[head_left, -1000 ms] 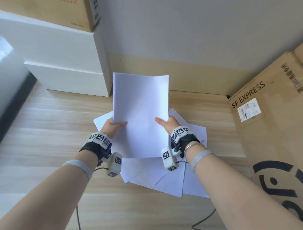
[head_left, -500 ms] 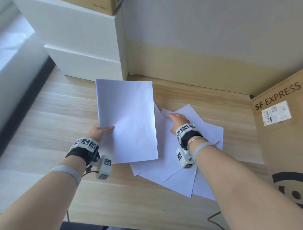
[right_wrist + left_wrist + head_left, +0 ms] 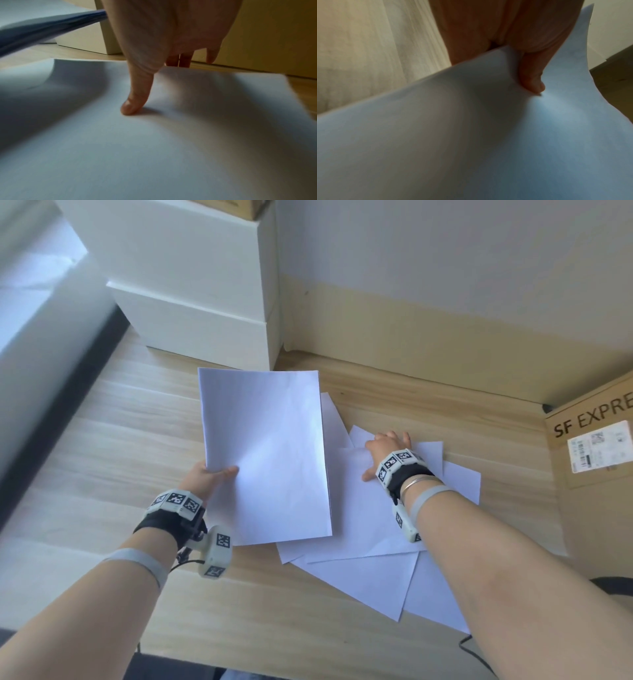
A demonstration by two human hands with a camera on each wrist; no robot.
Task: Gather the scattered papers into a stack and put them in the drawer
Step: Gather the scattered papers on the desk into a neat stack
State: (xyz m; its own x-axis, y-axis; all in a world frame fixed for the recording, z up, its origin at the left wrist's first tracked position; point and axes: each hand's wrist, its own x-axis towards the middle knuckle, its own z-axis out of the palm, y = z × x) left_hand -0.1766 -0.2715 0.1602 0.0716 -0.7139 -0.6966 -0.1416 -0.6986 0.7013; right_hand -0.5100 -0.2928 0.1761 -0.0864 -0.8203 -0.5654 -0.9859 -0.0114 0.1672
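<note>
From the head, the left hand (image 3: 209,479) pinches the stack (image 3: 267,457) at its left edge, long axis running away toward the drawer unit (image 3: 191,302), above the counter (image 3: 120,412). The left wrist shows the thumb clamped on it. At the right wrist, the right hand (image 3: 163,33) lies open, thumb and fingers pressing loose sheets (image 3: 171,135) fanned on the counter.

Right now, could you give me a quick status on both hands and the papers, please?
Left hand pinches gathered stack, lifted. Right hand flat on loose sheets on desk. Nothing blocking them.
</note>
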